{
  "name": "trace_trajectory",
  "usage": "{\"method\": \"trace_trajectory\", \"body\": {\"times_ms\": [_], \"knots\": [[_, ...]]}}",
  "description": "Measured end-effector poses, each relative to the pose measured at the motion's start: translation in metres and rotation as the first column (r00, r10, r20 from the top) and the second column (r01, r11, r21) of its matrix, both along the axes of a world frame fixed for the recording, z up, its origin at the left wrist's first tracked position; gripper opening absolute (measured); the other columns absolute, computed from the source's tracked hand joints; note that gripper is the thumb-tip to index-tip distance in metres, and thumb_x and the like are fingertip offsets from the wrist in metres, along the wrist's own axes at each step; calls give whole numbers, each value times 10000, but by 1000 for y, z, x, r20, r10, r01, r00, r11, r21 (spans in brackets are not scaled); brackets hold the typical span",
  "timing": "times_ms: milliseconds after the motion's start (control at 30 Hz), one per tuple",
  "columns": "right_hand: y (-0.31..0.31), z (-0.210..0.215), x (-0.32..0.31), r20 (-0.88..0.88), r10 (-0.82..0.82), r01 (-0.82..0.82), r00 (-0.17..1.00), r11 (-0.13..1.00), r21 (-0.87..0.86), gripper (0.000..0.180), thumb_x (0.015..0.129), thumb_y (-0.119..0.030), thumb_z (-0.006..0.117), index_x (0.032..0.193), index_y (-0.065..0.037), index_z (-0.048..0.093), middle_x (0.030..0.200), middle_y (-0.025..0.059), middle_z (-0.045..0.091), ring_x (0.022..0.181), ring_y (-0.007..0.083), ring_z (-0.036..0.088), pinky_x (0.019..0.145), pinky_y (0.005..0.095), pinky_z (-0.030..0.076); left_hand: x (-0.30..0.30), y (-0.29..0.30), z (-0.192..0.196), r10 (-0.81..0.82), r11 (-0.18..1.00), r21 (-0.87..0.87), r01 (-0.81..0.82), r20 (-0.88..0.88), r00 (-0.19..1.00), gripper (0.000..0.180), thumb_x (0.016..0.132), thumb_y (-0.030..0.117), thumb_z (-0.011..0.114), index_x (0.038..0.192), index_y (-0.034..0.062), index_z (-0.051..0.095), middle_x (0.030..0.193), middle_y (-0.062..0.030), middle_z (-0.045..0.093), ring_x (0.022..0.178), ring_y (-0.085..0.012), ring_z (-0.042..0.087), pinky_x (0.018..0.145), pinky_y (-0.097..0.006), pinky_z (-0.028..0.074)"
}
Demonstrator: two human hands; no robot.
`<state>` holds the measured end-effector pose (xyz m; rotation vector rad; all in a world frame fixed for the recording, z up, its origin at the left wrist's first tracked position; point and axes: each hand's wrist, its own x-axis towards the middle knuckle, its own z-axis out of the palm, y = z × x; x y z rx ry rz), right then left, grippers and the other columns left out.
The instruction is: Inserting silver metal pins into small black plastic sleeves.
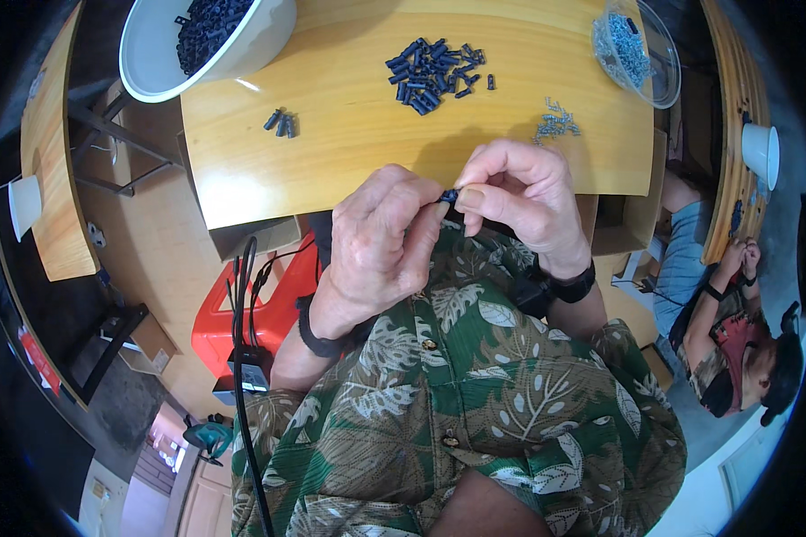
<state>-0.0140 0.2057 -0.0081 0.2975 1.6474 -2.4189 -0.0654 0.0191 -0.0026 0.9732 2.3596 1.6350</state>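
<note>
Between my two hands, just in front of the table's near edge, is a small black plastic part [450,195]. My left hand [381,228] pinches it between thumb and curled fingers. Thumb and forefinger of my right hand [524,192] close on its other end; whether they also hold a screw is too small to make out. On the table [349,152] beyond my hands lies a heap of black plastic parts [430,76]. Several small silver screws [557,123] are scattered to the right, and a few black pieces [280,123] sit apart on the left.
A white tub [143,76] of black parts stands at the far left, a clear round container [631,58] of screws at the far right. Below left are a red stool [215,327] and a hanging black cable [242,421]. Another person [734,340] sits at a table on the right.
</note>
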Motion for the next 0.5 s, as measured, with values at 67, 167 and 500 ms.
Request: {"method": "trace_trajectory", "body": {"times_ms": [67,167,500], "knots": [[0,-1,-1,17,28,-28,999,999,18,60,898,-40,669,902,18,655,752,49,657,604,89,622,558,206,512,1,-1,-1,18,1000,-9,-18,3,1000,201,733,-80,705,895,9,625,746,-109,594,636,-283,596,557,-364,477],[1,-7,0,57,24,-10,998,975,-220,76,916,-50,655,922,26,644,763,60,652,605,96,619,556,214,514,3,-2,0,20,1000,11,-20,37,999,186,760,-64,720,922,-8,650,763,-100,624,630,-191,585,564,-295,453],[1,-5,-1,14,17,-16,1000,997,-70,81,919,-56,658,922,25,652,762,63,657,614,96,624,563,214,515,1,-1,5,74,997,-5,-75,223,972,224,724,-53,793,932,-17,716,826,-104,694,738,-183,664,668,-270,514]]}}
